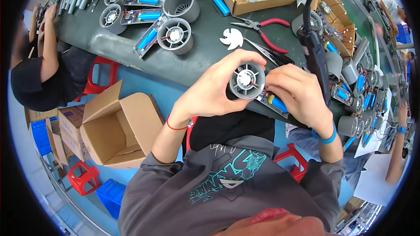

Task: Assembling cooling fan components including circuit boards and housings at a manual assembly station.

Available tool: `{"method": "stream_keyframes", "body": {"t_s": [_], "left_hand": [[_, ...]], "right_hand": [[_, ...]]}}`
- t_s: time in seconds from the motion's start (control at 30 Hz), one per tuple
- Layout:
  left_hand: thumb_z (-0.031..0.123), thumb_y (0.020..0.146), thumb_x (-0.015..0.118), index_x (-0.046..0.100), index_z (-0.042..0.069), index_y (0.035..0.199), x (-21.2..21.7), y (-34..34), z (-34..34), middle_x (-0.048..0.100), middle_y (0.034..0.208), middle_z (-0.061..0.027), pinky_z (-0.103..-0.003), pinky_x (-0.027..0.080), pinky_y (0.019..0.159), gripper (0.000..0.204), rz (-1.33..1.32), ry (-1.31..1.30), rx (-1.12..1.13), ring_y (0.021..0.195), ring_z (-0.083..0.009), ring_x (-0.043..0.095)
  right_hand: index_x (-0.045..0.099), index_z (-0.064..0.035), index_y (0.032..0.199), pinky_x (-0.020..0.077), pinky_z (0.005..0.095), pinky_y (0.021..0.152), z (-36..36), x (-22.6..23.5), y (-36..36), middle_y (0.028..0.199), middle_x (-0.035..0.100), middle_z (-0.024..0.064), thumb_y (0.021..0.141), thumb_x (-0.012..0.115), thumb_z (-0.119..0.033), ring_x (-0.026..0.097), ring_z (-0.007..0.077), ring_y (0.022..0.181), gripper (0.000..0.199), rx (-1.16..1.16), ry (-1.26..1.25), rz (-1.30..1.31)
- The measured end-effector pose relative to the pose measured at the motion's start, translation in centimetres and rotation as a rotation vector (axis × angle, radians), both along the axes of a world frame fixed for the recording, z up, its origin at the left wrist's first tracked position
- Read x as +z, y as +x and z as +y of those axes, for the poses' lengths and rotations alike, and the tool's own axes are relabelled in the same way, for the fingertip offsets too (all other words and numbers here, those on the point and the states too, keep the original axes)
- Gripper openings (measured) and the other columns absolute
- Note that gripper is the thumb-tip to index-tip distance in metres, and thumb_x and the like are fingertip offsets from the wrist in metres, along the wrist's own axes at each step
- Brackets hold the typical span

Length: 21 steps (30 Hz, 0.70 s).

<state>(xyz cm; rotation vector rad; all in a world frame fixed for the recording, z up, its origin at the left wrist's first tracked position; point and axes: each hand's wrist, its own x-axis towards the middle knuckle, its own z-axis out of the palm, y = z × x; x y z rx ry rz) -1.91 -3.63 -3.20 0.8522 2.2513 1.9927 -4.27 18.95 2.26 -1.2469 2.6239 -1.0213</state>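
Observation:
My left hand (209,88) is wrapped round a grey cylindrical fan housing (235,84), thumb below and fingers over the top. Its open end faces up, showing spokes, a white centre and a bit of red wire. At the housing's right side my right hand (298,91) has its fingers pinched together; what they hold is hidden. Below those fingers a circuit board with a blue battery (278,103) sticks out, partly covered. Just beyond my hands lie a white fan blade (231,39), red-handled pliers (272,36) and a pair of tweezers (261,49).
Grey housings (181,5) with battery boards stand at the back left. Cardboard trays (245,8) hold wired motors. A black flexible-arm device (316,57) rises beside my right hand, with many assemblies (361,83) beyond. An open carton (103,137) stands left; a co-worker (48,70) sits there.

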Motion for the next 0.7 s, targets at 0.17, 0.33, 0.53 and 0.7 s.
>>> {"method": "stream_keyframes", "body": {"t_s": [0.17,0.33,0.53,0.7], "left_hand": [[-0.003,0.070,0.081,0.050,0.006,0.128,0.2,-0.2,-0.1,0.058,0.122,-0.0089,-0.034,0.046,0.099,0.067,-0.043,-0.009,-0.041,0.113,-0.0196,0.059],[-0.005,0.070,0.080,0.048,0.007,0.126,0.2,-0.2,-0.1,0.056,0.122,-0.0093,-0.035,0.045,0.100,0.065,-0.094,0.008,-0.083,0.115,-0.0204,0.057],[-0.005,0.071,0.079,0.048,0.006,0.127,0.3,-0.5,0.0,0.056,0.123,-0.0097,-0.035,0.045,0.101,0.065,-0.104,-0.017,-0.097,0.117,-0.0214,0.056],[0.000,0.073,0.076,0.048,0.006,0.127,0.8,-0.5,-0.5,0.057,0.118,-0.0106,-0.037,0.048,0.096,0.062,-0.048,-0.031,-0.062,0.111,-0.0271,0.060]], "right_hand": [[0.064,-0.0008,0.097,0.0516,0.0372,0.069,0.1,0.2,-0.9,0.089,0.063,0.0122,0.081,0.068,0.004,0.065,0.0309,0.081,0.017,0.050,-0.037,-0.166],[0.059,-0.0004,0.094,0.0482,0.0414,0.070,0.0,0.9,-1.5,0.088,0.059,0.0129,0.082,0.066,0.003,0.061,0.0340,0.082,0.014,0.101,0.071,-0.140],[0.058,-0.0012,0.092,0.0461,0.0428,0.075,0.1,1.6,-2.4,0.089,0.058,0.0139,0.084,0.066,-0.001,0.057,0.0349,0.085,0.011,0.117,0.121,-0.311],[0.060,-0.0015,0.093,0.0484,0.0406,0.075,-0.6,5.1,-2.1,0.086,0.058,0.0126,0.087,0.066,-0.004,0.059,0.0330,0.086,0.009,0.235,0.358,-0.146]]}}
